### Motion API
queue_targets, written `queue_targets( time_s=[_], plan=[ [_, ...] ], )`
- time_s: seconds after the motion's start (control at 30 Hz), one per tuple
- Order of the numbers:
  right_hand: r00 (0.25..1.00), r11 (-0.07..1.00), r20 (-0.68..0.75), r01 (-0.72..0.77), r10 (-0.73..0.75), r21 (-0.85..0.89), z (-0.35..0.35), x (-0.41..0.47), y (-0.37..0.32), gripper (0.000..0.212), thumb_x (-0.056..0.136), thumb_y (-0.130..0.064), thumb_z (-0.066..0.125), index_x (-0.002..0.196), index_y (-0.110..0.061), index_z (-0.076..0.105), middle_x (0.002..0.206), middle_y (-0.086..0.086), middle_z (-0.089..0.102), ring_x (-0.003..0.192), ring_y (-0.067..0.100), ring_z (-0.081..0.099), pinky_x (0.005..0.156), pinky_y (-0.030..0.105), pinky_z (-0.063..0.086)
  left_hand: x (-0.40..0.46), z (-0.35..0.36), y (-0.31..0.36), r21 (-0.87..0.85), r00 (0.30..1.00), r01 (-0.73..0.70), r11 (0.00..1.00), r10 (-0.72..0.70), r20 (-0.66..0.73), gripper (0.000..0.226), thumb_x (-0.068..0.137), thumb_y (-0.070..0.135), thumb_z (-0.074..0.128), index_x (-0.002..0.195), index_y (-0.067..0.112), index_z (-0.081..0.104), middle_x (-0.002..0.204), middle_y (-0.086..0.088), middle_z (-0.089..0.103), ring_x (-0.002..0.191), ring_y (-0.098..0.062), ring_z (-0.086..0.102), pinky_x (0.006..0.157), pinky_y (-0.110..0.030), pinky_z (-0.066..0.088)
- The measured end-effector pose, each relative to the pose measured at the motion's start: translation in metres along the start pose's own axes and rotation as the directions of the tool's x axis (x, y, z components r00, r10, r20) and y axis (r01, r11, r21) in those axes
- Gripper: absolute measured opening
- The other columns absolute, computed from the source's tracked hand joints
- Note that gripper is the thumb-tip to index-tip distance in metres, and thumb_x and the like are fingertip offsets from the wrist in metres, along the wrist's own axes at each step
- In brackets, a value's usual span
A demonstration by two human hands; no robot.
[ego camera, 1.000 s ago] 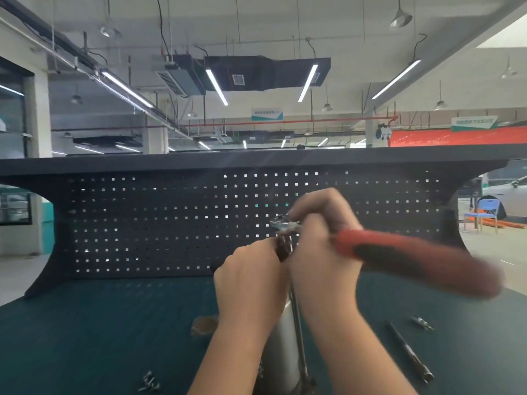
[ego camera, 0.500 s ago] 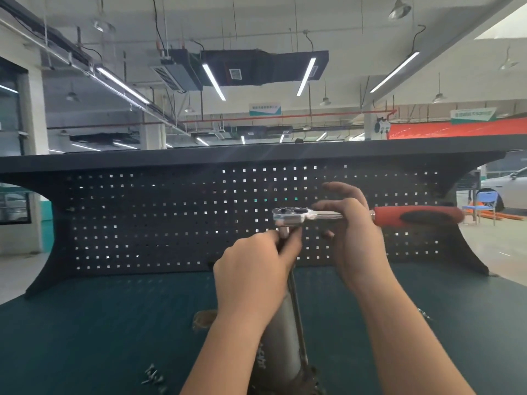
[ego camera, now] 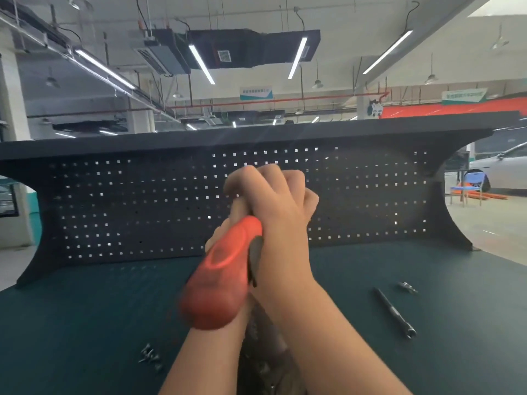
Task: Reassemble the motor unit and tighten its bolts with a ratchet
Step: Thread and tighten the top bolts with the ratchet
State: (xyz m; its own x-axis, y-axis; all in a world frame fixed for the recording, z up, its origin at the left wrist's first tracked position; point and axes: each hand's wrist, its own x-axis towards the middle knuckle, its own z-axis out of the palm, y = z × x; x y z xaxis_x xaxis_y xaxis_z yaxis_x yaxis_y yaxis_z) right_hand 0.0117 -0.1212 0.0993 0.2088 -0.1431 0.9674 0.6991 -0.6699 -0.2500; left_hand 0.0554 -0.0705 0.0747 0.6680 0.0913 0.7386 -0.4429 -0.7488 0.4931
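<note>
The right hand (ego camera: 281,201) has its fingers curled round the ratchet (ego camera: 225,277); the left hand (ego camera: 228,240) is mostly hidden, its grip unreadable; short, square swings would keep the socket seated on the motor unit (ego camera: 265,352)

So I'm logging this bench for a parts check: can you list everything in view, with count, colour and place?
ratchet: one, red and dark handle, centre, handle end toward the camera, head hidden by the hands
motor unit: one, dark metal, bottom centre, mostly hidden under the forearms
extension bar: one, dark steel, lying on the mat at right
small socket: one, silver, on the mat just beyond the bar
loose bolts: small cluster, count unclear, silver, mat at lower left
bench mat: one, dark green
pegboard: one, black, back of the bench
left hand: mostly hidden behind the right
right hand: grips the ratchet near its head
</note>
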Motion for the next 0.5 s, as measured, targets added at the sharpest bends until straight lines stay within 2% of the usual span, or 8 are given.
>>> queue_targets(
  time_s=[0.03,0.1,0.2,0.27,0.3,0.33,0.4,0.5],
  plan=[
    [1.000,1.000,-0.026,0.002,-0.002,0.013,-0.002,0.003,0.003,0.020,0.079,-0.013,0.046,0.087,-0.014,0.064,0.084,-0.001,0.056,0.087,0.020,0.041,0.080,0.041,0.035,0.000,-0.001,0.002,-0.027,1.000,-0.008,1.000,0.007,-0.030,0.019,0.100,0.032,0.036,0.095,0.028,0.054,0.069,0.013,0.051,0.079,-0.020,0.063,0.054,-0.006,0.038],
    [0.993,0.994,-0.116,-0.011,0.024,0.110,-0.011,0.009,0.018,0.030,0.079,-0.020,0.038,0.088,-0.010,0.064,0.080,0.000,0.056,0.081,0.021,0.048,0.072,0.038,0.042,0.002,-0.003,0.010,0.036,0.997,-0.066,0.997,0.067,-0.037,0.027,0.095,0.034,0.034,0.088,0.023,0.057,0.068,0.006,0.055,0.074,-0.028,0.061,0.056,-0.028,0.043],
    [0.984,0.940,-0.134,-0.069,0.120,0.335,-0.026,0.017,0.052,0.023,0.081,-0.025,0.037,0.082,-0.014,0.057,0.068,-0.013,0.051,0.067,-0.001,0.051,0.062,0.018,0.041,0.004,-0.010,0.014,0.117,0.992,-0.121,0.986,0.123,-0.007,0.048,0.088,0.057,0.029,0.061,0.024,0.051,0.056,0.007,0.048,0.063,-0.030,0.053,0.048,-0.029,0.027],
    [0.948,0.856,-0.050,-0.261,0.316,0.446,-0.033,0.024,0.070,0.022,0.084,-0.023,0.042,0.072,-0.015,0.058,0.057,-0.012,0.050,0.055,0.001,0.046,0.053,0.017,0.037,0.003,-0.009,0.012,0.081,0.992,-0.125,0.989,0.127,-0.009,0.058,0.085,0.068,0.027,0.064,0.023,0.059,0.054,0.008,0.052,0.060,-0.025,0.054,0.048,-0.026,0.029],
    [0.884,0.751,0.044,-0.420,0.465,0.509,-0.035,0.027,0.076,0.028,0.086,-0.023,0.043,0.066,-0.016,0.061,0.052,-0.009,0.050,0.049,0.007,0.044,0.048,0.021,0.035,0.001,-0.008,0.012,0.082,0.990,-0.142,0.986,0.143,-0.011,0.062,0.084,0.069,0.025,0.068,0.023,0.062,0.055,0.007,0.055,0.061,-0.024,0.055,0.049,-0.026,0.031],
    [0.783,0.565,0.183,-0.569,0.595,0.598,-0.035,0.029,0.078,0.035,0.090,-0.024,0.044,0.061,-0.017,0.062,0.047,-0.004,0.048,0.041,0.011,0.038,0.043,0.020,0.031,0.000,-0.007,0.011,0.093,0.988,-0.156,0.983,0.157,-0.008,0.065,0.084,0.070,0.022,0.071,0.022,0.063,0.056,0.006,0.056,0.063,-0.024,0.057,0.050,-0.027,0.033],
    [0.613,0.158,0.412,-0.664,0.675,0.730,-0.032,0.032,0.080,0.038,0.094,-0.021,0.045,0.059,-0.012,0.059,0.040,0.001,0.042,0.031,0.011,0.028,0.037,0.017,0.022,-0.001,-0.009,0.012,0.111,0.987,-0.162,0.981,0.162,0.008,0.073,0.084,0.073,0.014,0.069,0.021,0.062,0.056,0.004,0.058,0.063,-0.022,0.058,0.053,-0.029,0.038],
    [0.617,0.045,0.422,-0.597,0.665,0.801,-0.032,0.036,0.075,0.030,0.094,-0.014,0.043,0.065,-0.011,0.051,0.041,0.000,0.043,0.031,0.008,0.029,0.035,0.014,0.022,0.000,-0.016,0.012,0.093,0.980,-0.185,0.978,0.177,0.097,0.082,0.082,0.074,0.003,0.071,0.025,0.068,0.053,0.005,0.059,0.057,-0.008,0.054,0.067,-0.027,0.044]
  ],
)
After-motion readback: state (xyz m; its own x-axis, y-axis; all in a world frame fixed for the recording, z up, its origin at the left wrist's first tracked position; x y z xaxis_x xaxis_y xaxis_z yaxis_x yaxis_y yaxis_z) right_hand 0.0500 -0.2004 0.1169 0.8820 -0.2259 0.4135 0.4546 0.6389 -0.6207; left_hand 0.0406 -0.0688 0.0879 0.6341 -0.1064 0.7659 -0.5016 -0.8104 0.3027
